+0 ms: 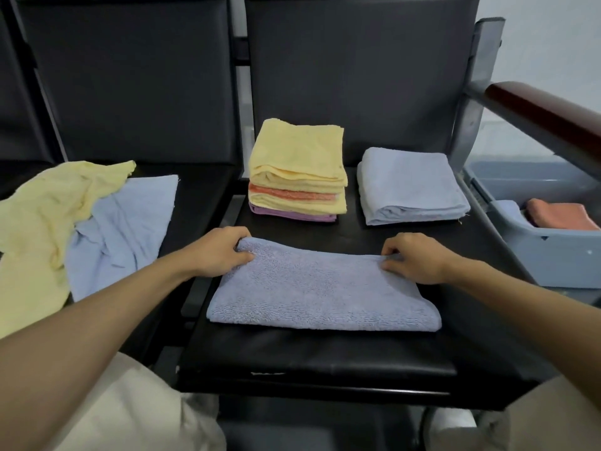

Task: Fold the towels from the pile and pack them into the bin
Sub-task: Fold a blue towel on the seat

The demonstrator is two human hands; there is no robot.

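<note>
A blue-grey towel [322, 291], folded into a wide strip, lies on the black chair seat [325, 356] in front of me. My left hand [218, 252] pinches its far left corner and my right hand [413, 257] pinches its far right corner. Behind it stands a stack of folded towels [297, 170], yellow on top with orange and purple below. A folded light blue towel [409, 187] lies beside that stack. The unfolded pile, a yellow towel [42, 216] over a light blue towel [123, 229], lies on the seat to the left. The grey bin [553, 252] stands at the right.
Inside the bin lie a folded orange towel [562, 216] and a blue one [507, 209]. A brown wooden armrest [546, 115] on a grey metal post crosses above the bin. Black chair backs [357, 70] rise behind the seats. My light trousers show at the bottom.
</note>
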